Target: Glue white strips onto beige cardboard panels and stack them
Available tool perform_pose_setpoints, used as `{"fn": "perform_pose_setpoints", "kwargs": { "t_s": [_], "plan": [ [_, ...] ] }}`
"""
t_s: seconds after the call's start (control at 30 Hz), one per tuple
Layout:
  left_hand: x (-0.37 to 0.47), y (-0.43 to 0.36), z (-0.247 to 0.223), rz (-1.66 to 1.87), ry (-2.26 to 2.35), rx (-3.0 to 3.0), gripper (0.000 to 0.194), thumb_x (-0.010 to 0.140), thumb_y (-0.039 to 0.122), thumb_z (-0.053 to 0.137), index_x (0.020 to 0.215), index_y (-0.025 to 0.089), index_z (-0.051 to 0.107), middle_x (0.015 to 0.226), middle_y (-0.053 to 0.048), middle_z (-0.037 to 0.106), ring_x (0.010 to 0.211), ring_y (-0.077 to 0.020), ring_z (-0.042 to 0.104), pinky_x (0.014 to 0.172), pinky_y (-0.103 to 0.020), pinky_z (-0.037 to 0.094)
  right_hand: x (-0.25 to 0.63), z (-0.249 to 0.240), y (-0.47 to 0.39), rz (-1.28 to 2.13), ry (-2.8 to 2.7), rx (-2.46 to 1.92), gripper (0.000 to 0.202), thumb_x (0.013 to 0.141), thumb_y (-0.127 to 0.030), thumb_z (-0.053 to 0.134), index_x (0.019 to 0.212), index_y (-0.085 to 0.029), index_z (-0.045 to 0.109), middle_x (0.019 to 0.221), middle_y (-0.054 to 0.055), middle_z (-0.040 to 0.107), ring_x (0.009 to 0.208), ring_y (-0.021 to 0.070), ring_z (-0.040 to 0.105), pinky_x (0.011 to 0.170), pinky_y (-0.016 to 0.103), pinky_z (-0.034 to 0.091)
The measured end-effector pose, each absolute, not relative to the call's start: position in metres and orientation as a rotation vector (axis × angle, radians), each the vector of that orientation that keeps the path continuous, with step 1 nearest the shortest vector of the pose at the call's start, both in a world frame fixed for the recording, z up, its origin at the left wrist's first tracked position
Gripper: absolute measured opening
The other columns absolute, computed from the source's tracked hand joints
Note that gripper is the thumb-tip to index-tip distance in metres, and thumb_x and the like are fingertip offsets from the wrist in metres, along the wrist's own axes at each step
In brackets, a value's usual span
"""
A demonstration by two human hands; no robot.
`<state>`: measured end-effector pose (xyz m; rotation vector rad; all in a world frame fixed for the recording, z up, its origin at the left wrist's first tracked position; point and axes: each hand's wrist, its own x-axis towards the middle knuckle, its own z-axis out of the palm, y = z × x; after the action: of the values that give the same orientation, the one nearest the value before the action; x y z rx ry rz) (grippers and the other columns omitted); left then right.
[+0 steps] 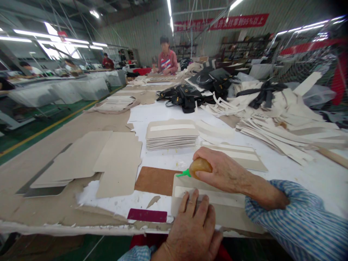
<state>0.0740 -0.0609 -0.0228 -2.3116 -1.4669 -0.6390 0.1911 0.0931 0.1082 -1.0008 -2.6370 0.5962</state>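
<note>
A beige panel (pixel 228 212) with a pale strip (pixel 225 197) along it lies at the table's front edge. My left hand (pixel 194 221) rests on its left part, fingers spread and flat. My right hand (pixel 220 168) is wrapped round an amber squeeze bottle (pixel 200 168) with a green nozzle (pixel 184 173). The nozzle points left, at the panel's upper left corner; whether it touches is too small to tell. Partly under that corner, or against it, is a brown piece (pixel 156 180). A maroon strip (pixel 147 215) lies left of my left hand.
Behind the panel are a stack of beige panels (pixel 172 135) and another panel with strips (pixel 241 155). Large beige sheets (pixel 118 163) lie left. Black bags (pixel 187 96) and heaped pale strips (pixel 274 136) cover the back right. A person (pixel 167 61) stands at the far end.
</note>
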Motion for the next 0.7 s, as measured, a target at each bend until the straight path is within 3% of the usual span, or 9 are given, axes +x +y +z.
{"fn": "perform_pose_setpoints", "kwargs": {
  "t_s": [0.7],
  "plan": [
    [0.074,-0.058,-0.023,-0.634,-1.459,-2.302,0.048,0.100,0.058,0.054,0.124,0.020,0.070,0.137,-0.006,0.071,0.130,-0.0356,0.062,0.110,-0.051,0.049,0.182,0.122,0.099,0.531,-2.680,-0.945,0.012,0.077,-0.019,0.064,0.088,-0.020,0.060,0.088,0.005,0.069,0.078,0.0196,0.056,0.070,0.030,0.036]
  ]
}}
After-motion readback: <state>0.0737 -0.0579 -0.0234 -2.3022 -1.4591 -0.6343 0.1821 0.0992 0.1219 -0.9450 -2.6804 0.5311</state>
